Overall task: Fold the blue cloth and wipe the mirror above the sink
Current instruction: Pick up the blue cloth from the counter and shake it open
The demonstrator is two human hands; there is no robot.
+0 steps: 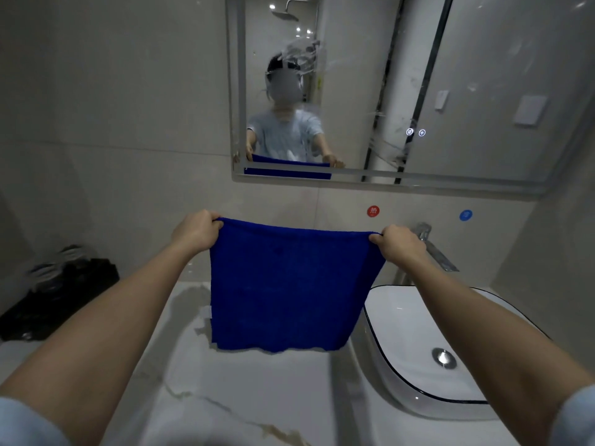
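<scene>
Cloth hold, both hands up. Blue cloth [289, 284] hangs flat at frame centre, stretched by its top edge and unfolded. Left hand [196, 230] pinches the top corner at 10 o'clock of the cloth, fingers curled over the edge. Right hand [399, 244] pinches the opposite top corner at 2 o'clock, same grip. The cloth's bottom edge hangs low over the marble countertop [241, 397]; cannot tell if it touches. White sink [402, 317] with a dark rim sits at 4 o'clock of the cloth, and its left rim is partly hidden behind the cloth. Faucet [433, 249] is just behind the right hand. Mirror [483, 91] is on the wall at 12 to 1 o'clock, with smears [299, 56] on the glass. Red sticker [373, 211] and blue sticker [465, 215] sit below the mirror. Black bag [64, 294] at 9 o'clock.
</scene>
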